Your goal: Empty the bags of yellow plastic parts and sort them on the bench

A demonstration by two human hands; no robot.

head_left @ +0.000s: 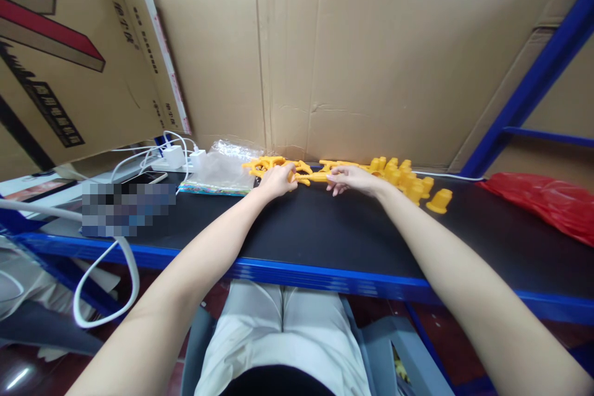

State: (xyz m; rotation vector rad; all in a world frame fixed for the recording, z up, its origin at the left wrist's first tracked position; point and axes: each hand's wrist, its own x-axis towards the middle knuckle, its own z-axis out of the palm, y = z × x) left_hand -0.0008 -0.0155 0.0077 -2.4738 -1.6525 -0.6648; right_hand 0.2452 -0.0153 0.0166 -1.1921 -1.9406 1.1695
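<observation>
My left hand (277, 180) is closed, its fingers around the left end of a slim yellow plastic piece (315, 177). At that piece's other end my right hand (352, 179) pinches it between thumb and forefinger, with the lower fingers hanging loosely. Behind my left hand lies a heap of branched yellow plastic parts (262, 164). Another long yellow part (329, 164) lies just behind my right hand. To the right of that hand stand several yellow flanged plastic cups (408, 182), one (439, 201) apart from the group.
The black shelf top (315, 235) has a blue metal front edge (325, 278). Clear plastic bags (223, 167), white chargers (174, 156) and cables lie left; a red plastic bag (542, 201) lies right. A cardboard wall (371, 62) stands behind. A white cable loop (132, 278) hangs at the front left.
</observation>
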